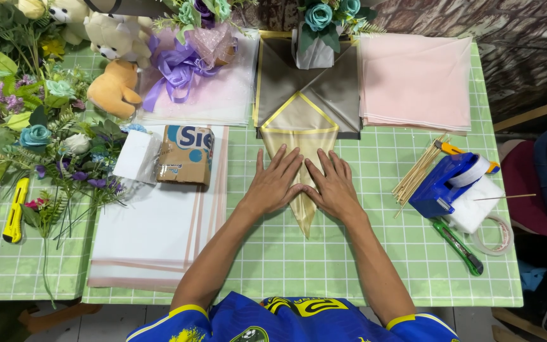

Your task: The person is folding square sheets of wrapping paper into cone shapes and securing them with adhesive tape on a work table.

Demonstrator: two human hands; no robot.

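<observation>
Gold-edged wrapping sheet [300,149], folded to a cone at centre frame, lies pinned: left hand [275,183] and right hand [332,187] pressed flat, fingers spread, gripping nothing, creasing it against the green checked surface [375,253].

A table [375,253] fills most of the view, covered with a light green cloth [286,259] printed in a grid of pale lines. The cloth hangs slightly over the near edge, and the cover shows a seam toward the left where 2 sections meet. Behind the far edge rises a rough stone wall [514,38] in brown and grey tones. To the right of the table a wooden bar [533,113] slants across a dark corner, with a dark red cushion [527,190] just beside the table edge. Below the near edge the floor [112,323] is pale grey. The light is bright and even, with soft shadows.
</observation>
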